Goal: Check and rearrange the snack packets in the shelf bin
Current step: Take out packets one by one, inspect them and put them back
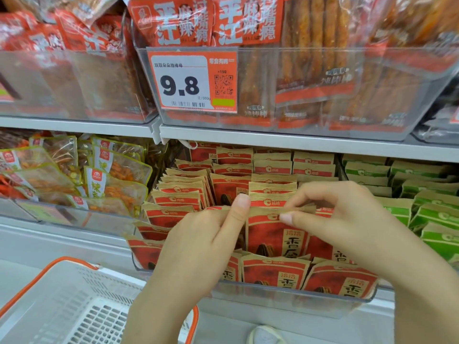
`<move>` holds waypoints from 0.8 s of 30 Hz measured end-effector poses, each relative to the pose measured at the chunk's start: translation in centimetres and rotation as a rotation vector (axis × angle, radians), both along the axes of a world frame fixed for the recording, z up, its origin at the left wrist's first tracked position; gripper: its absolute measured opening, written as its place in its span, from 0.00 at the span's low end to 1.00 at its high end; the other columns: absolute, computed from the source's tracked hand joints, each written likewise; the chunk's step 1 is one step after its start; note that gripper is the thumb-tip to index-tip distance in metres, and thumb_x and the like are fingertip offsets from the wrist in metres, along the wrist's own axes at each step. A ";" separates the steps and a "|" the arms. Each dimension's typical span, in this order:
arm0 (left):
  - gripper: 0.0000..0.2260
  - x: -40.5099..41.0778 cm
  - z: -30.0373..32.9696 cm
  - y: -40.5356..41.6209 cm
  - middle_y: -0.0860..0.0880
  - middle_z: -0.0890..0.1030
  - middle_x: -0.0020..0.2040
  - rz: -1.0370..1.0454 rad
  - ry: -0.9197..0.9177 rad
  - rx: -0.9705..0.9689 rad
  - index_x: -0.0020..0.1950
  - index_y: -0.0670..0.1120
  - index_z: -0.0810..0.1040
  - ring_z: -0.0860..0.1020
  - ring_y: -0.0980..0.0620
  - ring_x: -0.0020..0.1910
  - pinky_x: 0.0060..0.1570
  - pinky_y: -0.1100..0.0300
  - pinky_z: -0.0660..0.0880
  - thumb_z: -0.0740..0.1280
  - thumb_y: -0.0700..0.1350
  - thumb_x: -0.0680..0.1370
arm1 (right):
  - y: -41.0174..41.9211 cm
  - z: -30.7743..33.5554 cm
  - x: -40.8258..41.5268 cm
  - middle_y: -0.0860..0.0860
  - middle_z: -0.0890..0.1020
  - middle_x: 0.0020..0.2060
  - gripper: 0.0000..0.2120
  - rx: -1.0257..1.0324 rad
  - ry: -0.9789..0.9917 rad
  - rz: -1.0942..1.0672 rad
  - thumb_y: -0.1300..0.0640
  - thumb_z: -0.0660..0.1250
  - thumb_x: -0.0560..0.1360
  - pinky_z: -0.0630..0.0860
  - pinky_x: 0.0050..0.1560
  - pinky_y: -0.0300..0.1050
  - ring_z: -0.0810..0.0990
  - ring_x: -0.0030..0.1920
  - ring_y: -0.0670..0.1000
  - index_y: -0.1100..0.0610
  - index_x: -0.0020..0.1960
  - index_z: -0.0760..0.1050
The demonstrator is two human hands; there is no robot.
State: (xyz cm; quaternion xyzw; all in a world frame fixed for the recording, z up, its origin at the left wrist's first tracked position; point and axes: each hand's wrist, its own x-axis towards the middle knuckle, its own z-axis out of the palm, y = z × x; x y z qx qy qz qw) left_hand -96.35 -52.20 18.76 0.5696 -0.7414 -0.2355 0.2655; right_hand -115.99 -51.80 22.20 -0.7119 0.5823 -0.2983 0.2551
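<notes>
A clear shelf bin (285, 297) on the lower shelf holds several rows of red-and-tan sunflower seed packets (275, 271) standing upright. My left hand (201, 234) and my right hand (347, 219) meet over the middle row. Both pinch the tan top edge of one upright red packet (270, 234), left thumb at its left corner, right thumb and fingers along its right part. The left hand's fingers are hidden behind the packets.
Green packets (422, 194) fill the bin to the right, clear orange snack bags (74, 175) the bin to the left. Above, bins of red spicy sticks carry a 9.8 price tag (192, 79). A white basket with orange handle (82, 306) sits below left.
</notes>
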 end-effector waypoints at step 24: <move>0.14 -0.7 0.5 0.2 0.58 0.86 0.49 -0.038 0.834 -0.060 0.54 0.53 0.80 0.83 0.60 0.51 0.48 0.70 0.77 0.73 0.48 0.69 | -0.4 -0.4 -0.5 0.39 0.83 0.33 0.34 0.098 -0.086 -0.282 0.28 0.39 0.70 0.77 0.50 0.54 0.80 0.34 0.39 0.45 0.41 0.79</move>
